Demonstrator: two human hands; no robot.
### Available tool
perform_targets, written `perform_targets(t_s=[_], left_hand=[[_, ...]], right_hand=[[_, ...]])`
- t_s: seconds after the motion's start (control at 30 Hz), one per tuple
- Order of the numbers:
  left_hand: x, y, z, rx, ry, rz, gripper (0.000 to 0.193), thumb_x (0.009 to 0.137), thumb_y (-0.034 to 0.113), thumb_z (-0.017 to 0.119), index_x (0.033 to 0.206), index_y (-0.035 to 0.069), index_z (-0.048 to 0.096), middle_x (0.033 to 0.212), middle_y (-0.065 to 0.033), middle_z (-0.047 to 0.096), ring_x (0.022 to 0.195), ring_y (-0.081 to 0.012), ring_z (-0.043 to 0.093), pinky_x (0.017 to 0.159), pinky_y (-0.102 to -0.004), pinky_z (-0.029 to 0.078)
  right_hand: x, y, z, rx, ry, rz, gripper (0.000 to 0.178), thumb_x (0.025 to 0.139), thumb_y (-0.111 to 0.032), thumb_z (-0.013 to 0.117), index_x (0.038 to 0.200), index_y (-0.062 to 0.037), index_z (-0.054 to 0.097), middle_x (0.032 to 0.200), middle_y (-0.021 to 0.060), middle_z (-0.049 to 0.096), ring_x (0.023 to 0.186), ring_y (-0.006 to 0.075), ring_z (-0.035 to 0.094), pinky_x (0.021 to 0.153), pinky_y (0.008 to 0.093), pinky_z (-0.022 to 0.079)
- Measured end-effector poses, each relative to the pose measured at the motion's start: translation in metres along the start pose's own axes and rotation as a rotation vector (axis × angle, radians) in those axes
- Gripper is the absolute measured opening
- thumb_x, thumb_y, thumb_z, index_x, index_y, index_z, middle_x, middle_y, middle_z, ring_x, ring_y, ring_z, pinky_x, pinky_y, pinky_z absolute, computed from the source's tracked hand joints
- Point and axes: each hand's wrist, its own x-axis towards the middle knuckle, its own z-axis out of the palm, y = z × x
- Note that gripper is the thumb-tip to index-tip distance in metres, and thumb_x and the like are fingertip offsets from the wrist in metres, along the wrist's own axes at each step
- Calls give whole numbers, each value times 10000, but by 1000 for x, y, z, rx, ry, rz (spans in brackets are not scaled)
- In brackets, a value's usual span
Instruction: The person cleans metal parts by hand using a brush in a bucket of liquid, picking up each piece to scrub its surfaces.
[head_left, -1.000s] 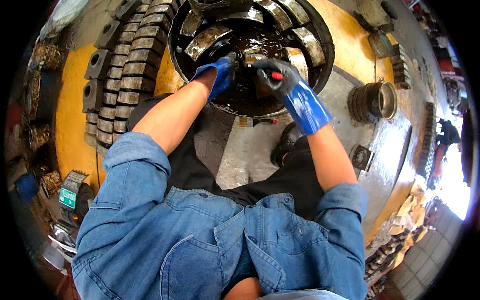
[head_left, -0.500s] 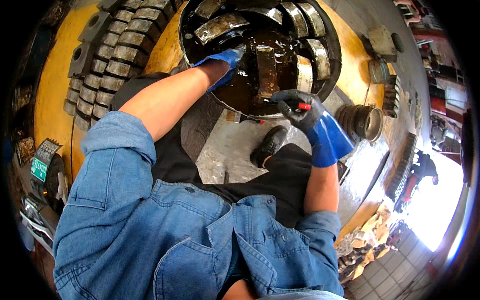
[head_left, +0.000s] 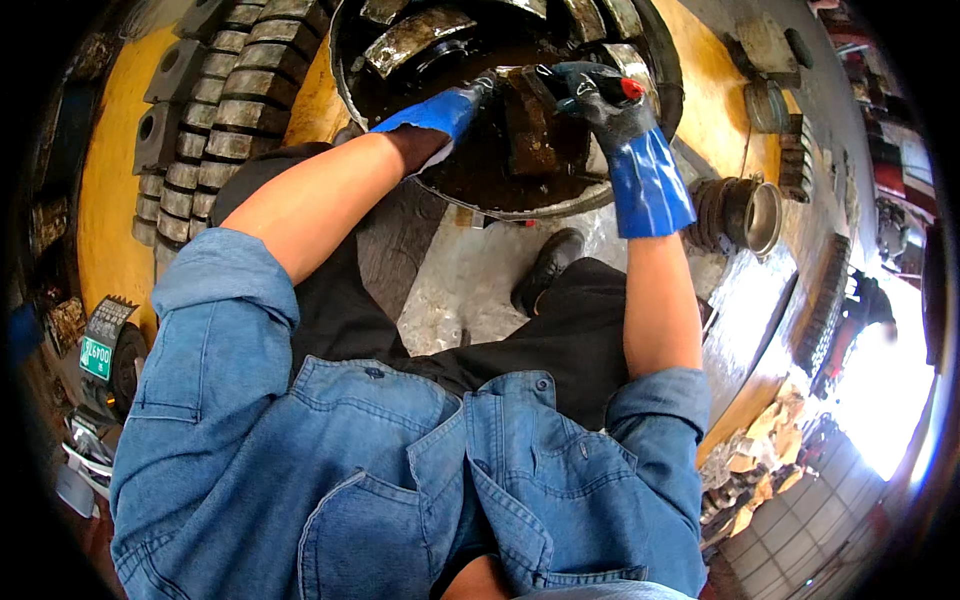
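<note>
A round metal tub [head_left: 672, 100] holds dark oily liquid and several curved metal segments [head_left: 420, 42]. A brown, oil-coated metal block [head_left: 532, 130] stands in its middle. My left hand [head_left: 462, 108], in a blue and dark glove, reaches over the near left rim, its fingertips close to the block's upper left edge. Whether those fingers grip it is hidden. My right hand [head_left: 612, 105], gloved alike, is closed around a small tool with a red end [head_left: 632, 89]; its kind does not show. That hand is over the block's far right end.
Rows of curved metal segments [head_left: 255, 90] line the yellow surface [head_left: 105, 200] at left, beside grey blocks with holes [head_left: 158, 125]. Metal rings [head_left: 745, 215] and a glass jar [head_left: 766, 108] stand right of the tub. My shoe [head_left: 553, 265] rests below it. Torn cardboard [head_left: 765, 440] lies at lower right.
My right hand has moved forward from the tub's near rim to above the block, with the red-ended tool. The left hand's fingertips are now closer to the block. The view has shifted slightly.
</note>
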Motion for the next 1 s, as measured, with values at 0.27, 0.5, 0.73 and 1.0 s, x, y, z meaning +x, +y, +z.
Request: perform_targets(t_s=[0.27,0.5,0.73,1.0], left_hand=[[21,2,44,556,-1,-85,849,820,582,760,1403,17,512,1160,-314,678,1088,-461,667,924,-470,548],[-11,5,69,526,248,134,836,781,621,787,1204,-79,612,1189,-307,672,1130,-460,648,955,-473,533],[41,-35,46,499,180,257,800,818,651,744,1114,-90,694,1127,-327,692,1072,-468,668,933,-484,527],[27,-43,24,367,194,361,698,924,610,652,1092,-66,703,1005,-288,721,945,-497,665,832,-482,527]], right_hand=[[-42,13,-20,86,198,90,251,966,-179,722,1196,-82,742,1089,61,770,974,133,710,912,285,558],[-43,15,-25,85,326,-26,225,954,-162,715,1161,-79,746,1006,57,768,863,124,699,791,281,564],[-39,25,-31,51,423,-63,186,933,-150,719,1095,-65,750,912,46,757,748,118,687,655,272,575],[-41,9,-25,243,482,8,161,931,-138,726,1072,-65,751,941,46,757,777,129,694,684,294,586]])
